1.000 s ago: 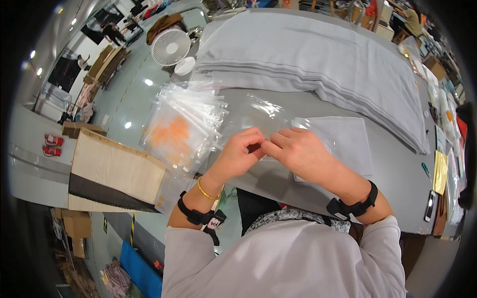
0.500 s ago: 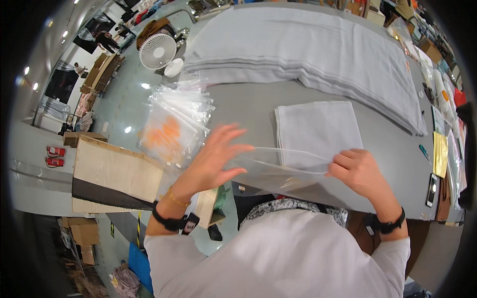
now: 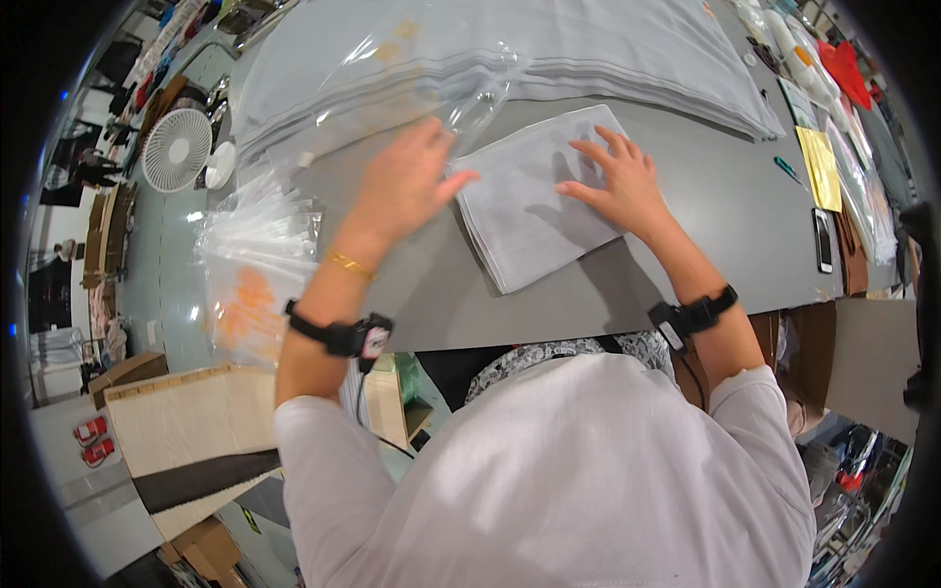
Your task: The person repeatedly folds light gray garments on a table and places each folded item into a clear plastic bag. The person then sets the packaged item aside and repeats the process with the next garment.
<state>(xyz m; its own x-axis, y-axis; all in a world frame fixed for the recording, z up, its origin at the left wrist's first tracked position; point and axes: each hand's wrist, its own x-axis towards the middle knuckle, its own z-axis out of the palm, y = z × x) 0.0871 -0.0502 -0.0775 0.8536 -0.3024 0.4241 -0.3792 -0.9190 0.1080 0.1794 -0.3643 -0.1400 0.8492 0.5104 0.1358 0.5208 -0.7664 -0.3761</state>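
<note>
A folded light grey cloth (image 3: 529,211) lies turned at an angle on the grey table. My right hand (image 3: 627,186) is at its right side, fingers spread and thumb stretched out, gripping nothing. My left hand (image 3: 402,181) is left of the cloth, blurred by motion, its thumb held apart from the fingers. A clear plastic bag (image 3: 392,73) spreads beyond the left fingertips, over the front edge of a long stack of grey cloth (image 3: 627,49). Whether those fingertips touch the bag is hard to see.
Several clear bags with orange marks (image 3: 250,294) lie in a pile at the left table edge, beside a white fan (image 3: 176,149). On the right are a phone (image 3: 821,240), a teal tool (image 3: 787,169) and a yellow packet (image 3: 818,167). A wooden board (image 3: 196,416) stands lower left.
The clear bag, stretched between both hands before, is now over the far cloth stack. My right hand has let go of it and moved to the folded cloth, which has turned. The view has shifted.
</note>
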